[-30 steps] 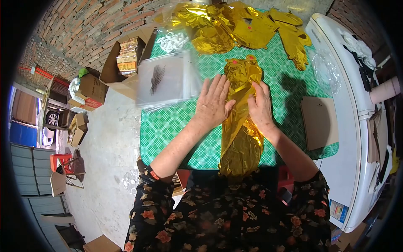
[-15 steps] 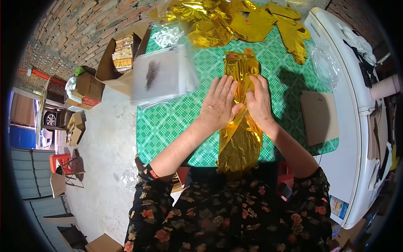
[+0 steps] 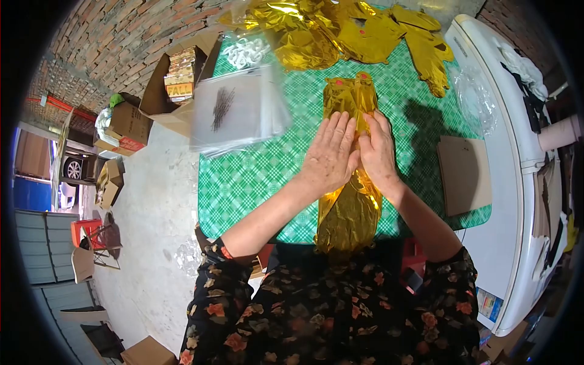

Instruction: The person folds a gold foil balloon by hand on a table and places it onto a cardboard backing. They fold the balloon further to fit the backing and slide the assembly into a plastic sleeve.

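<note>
A gold foil balloon (image 3: pixel 350 225), deflated and folded into a long strip, lies lengthwise on the green checked tablecloth (image 3: pixel 255 188). Its near end hangs at the table's front edge, by my body. My left hand (image 3: pixel 331 155) rests flat on the middle of the foil, fingers stretched out and together. Beside it, my right hand (image 3: pixel 380 155) is bent over the strip's right side, its thumb and forefinger closed on the foil. Part of the balloon is hidden beneath both hands. Small red marks show at its far end.
More gold foil balloons (image 3: pixel 304 42) are heaped along the table's back. At left lie clear plastic bags (image 3: pixel 255 109), white ribbon (image 3: pixel 246 53) and an open carton (image 3: pixel 155 91). A cardboard sheet (image 3: pixel 464 176) lies at right, near a white fridge-like appliance (image 3: pixel 508 243).
My left hand has slid to the right across the foil, closer to my right hand. The right hand has barely moved.
</note>
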`<state>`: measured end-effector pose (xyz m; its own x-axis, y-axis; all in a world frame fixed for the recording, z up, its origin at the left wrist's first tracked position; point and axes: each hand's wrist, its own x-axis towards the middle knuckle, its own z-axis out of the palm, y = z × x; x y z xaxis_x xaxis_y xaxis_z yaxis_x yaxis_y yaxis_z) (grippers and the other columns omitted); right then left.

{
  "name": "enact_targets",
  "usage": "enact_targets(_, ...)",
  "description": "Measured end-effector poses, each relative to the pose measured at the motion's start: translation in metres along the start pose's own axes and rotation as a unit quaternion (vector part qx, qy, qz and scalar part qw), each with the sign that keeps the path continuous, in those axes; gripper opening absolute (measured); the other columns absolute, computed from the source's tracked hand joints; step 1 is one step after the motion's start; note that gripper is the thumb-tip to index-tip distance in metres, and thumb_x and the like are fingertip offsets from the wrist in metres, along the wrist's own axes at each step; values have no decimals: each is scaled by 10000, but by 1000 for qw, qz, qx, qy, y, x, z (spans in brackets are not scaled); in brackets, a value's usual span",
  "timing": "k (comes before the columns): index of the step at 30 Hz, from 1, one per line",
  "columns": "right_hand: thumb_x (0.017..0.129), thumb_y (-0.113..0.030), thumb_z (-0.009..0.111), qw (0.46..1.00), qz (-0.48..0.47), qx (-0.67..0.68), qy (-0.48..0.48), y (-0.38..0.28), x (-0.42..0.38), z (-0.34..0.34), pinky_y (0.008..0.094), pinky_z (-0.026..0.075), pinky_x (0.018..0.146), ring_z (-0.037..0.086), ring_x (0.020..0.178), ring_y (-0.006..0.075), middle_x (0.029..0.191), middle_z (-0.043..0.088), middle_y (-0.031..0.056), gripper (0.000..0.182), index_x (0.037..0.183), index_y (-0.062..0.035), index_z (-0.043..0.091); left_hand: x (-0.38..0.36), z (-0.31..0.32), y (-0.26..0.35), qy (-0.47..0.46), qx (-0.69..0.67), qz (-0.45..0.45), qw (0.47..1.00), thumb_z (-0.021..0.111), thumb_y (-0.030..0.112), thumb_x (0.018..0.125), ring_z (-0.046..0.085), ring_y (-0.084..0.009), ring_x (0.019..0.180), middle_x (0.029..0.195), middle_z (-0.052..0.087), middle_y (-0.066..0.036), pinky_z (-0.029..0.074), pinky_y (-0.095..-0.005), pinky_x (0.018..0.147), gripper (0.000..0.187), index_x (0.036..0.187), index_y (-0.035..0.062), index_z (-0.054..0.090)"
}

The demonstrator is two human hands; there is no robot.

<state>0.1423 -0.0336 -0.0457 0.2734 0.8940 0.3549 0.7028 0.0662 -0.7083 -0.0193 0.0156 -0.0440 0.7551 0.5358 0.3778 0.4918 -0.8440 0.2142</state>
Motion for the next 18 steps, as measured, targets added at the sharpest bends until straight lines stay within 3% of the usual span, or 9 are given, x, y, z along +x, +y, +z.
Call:
enact_targets(7, 988, -111, 475, 999, 32, 30, 1, -4, -1, -1, 489, 348, 1172, 412, 1374, 441, 1482, 419, 281, 469, 1382, 145, 478, -4, 1, 3, -22, 65, -10, 998, 468, 463, 1052, 247, -438, 1553, 1623, 334, -285, 163, -522, 1290, 742, 1553, -76, 367)
enact_targets(18, 1008, -123, 465, 998, 48, 49, 4, -4, 0, -4, 485, 382, 1140, 451, 1341, 441, 1474, 415, 273, 474, 1419, 113, 465, -4, 0, 6, -53, 62, -37, 996, 434, 573, 1045, 99, -531, 1559, 1669, 268, -232, 90, -620, 1273, 763, 1592, 43, 376)
